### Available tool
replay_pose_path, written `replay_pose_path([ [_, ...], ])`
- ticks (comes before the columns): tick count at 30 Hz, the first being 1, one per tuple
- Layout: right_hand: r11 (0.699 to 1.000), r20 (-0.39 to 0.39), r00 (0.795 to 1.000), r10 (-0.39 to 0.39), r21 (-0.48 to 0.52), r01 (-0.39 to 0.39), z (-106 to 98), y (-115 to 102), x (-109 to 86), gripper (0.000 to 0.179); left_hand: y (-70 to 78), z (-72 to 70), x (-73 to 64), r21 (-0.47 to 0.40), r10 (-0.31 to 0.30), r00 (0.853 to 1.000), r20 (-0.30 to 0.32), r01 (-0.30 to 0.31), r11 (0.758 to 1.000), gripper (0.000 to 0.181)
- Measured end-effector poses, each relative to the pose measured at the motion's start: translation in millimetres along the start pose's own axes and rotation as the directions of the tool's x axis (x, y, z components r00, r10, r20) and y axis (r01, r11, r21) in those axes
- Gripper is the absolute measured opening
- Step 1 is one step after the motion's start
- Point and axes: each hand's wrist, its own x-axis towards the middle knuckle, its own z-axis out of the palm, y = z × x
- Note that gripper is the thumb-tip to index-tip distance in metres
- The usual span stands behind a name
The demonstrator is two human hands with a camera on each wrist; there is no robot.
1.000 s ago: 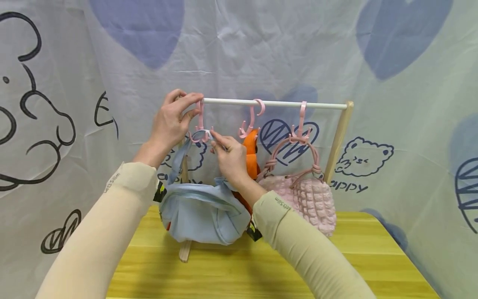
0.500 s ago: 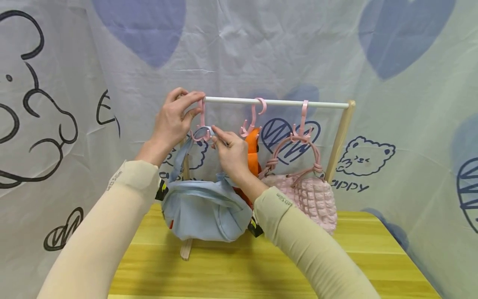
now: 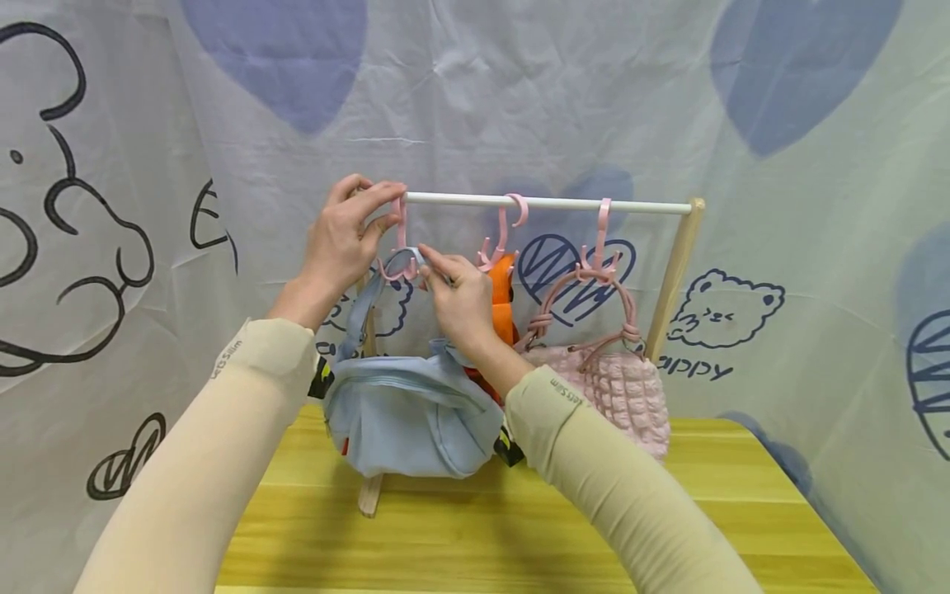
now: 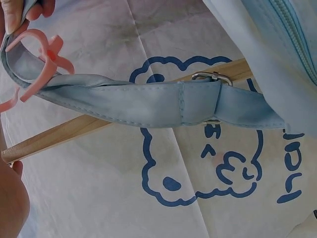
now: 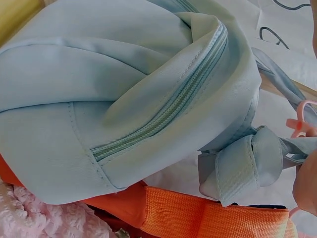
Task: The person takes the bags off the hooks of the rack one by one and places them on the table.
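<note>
Bag of pale-blue cloth (image 3: 416, 421), probably light, limp and hard to damage, hangs below the leftmost pink hook (image 3: 402, 235), over the counter (image 3: 438, 544); its strap (image 4: 143, 104) looks the best place to take hold. The grip of the right hand (image 3: 462, 305) is closed, pinching that strap beside the prongs; the left hand (image 3: 343, 239) clamps the hook's upper stem at the white rod (image 3: 460, 200). An orange bag (image 3: 502, 309) hangs behind.

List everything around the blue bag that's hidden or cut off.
White rail, left end: head view, behind the left hand.
Orange bag, mostly: head view, behind the blue bag and right hand.
Pink bag, partly: head view, behind the right sleeve.
Right hand, mostly: right wrist view, cut off by the right edge.
</note>
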Motion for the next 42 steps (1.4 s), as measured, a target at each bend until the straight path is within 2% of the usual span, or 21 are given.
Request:
replay_pose_path([
  [5, 1.0, -0.007, 1.0, -0.015, -0.005, 0.015, -0.7, -1.6, 1.2, 0.031, 0.9, -0.4, 0.1, -0.005, -0.003, 1.0, 0.006, 0.003, 1.0, 0.038],
  [16, 0.999, 0.023, 1.0, 0.013, 0.036, -0.014, -2.7, -5.8, 3.6, 0.033, 1.3, -1.7, 0.1, 0.009, -0.013, 1.0, 0.011, 0.013, 1.0, 0.038],
  [23, 1.0, 0.008, 1.0, -0.027, -0.01, 0.027, -1.4, -6.3, 6.3, 0.031, 1.7, -1.1, 0.2, 0.019, -0.035, 0.999, 0.019, 0.034, 0.999, 0.038],
  [27, 0.999, 0.009, 0.999, -0.032, -0.002, 0.032, -0.1, -6.5, 7.3, 0.031, 1.9, -0.6, -0.3, 0.02, -0.042, 0.999, 0.019, 0.042, 0.999, 0.038],
  [36, 0.995, 0.002, 0.996, -0.086, -0.049, 0.086, 1.0, -11.6, 8.6, 0.029, 2.0, -0.3, 0.3, 0.019, -0.031, 0.999, 0.017, 0.031, 0.999, 0.039],
  [42, 0.995, 0.003, 0.996, -0.093, -0.043, 0.093, 1.7, -13.7, 7.8, 0.029, 2.2, -1.1, -0.5, 0.03, -0.041, 0.999, 0.017, 0.04, 0.999, 0.038],
])
